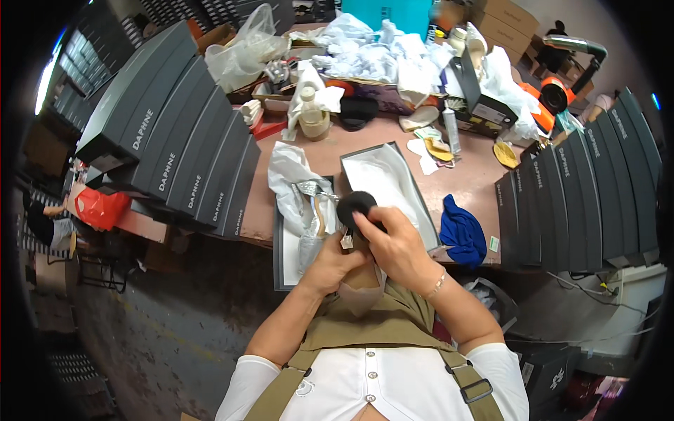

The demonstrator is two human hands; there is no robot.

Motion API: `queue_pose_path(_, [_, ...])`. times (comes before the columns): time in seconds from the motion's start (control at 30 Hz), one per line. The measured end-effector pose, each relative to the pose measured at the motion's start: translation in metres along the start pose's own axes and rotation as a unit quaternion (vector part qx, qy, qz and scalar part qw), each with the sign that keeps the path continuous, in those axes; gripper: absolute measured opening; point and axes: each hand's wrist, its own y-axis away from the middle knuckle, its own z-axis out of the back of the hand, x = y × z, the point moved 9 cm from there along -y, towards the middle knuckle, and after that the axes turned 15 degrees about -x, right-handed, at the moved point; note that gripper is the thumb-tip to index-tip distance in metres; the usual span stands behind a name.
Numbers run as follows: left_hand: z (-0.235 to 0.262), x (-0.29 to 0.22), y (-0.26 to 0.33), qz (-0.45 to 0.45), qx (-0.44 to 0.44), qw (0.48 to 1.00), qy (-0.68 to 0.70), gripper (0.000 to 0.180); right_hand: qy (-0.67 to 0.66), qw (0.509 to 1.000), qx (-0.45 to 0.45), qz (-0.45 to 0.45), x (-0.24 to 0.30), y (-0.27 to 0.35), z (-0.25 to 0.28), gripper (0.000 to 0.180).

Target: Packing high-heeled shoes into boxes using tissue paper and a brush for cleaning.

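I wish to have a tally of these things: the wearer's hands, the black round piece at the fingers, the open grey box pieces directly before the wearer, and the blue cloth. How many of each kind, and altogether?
Hands: 2 (left hand, right hand)
Black round piece: 1
Open grey box pieces: 2 (left piece, right piece)
Blue cloth: 1
Total: 6

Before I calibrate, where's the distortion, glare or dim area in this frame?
Head view: left box stack and right box stack bow toward the rim, corners fall to black; head view: light tube at upper left burns out white, tissue paper looks nearly washed out; head view: floor is dim, but left hand and right hand have readable outlines.
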Motion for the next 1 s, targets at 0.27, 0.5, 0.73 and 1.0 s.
queue_pose_path(0.27, [0.028,-0.006,-0.002,0.022,-0.004,0.989,-0.145,0.035,-0.055,0.986,0.049,-0.152,-0.038,0.001,0.05,0.045])
queue_pose_path(0.5, [0.006,-0.027,0.006,-0.114,0.04,0.918,-0.377,0.032,-0.017,0.961,0.189,0.201,0.018,0.007,-0.005,0.034])
queue_pose_path(0.73, [0.039,0.028,-0.019,0.008,0.038,0.951,-0.306,0.025,-0.07,0.993,0.097,0.025,-0.021,0.02,0.012,0.036])
queue_pose_path(1.0, [-0.02,-0.017,-0.003,-0.153,0.234,0.777,-0.564,0.025,0.211,0.974,0.011,-0.087,-0.203,0.061,0.049,0.049])
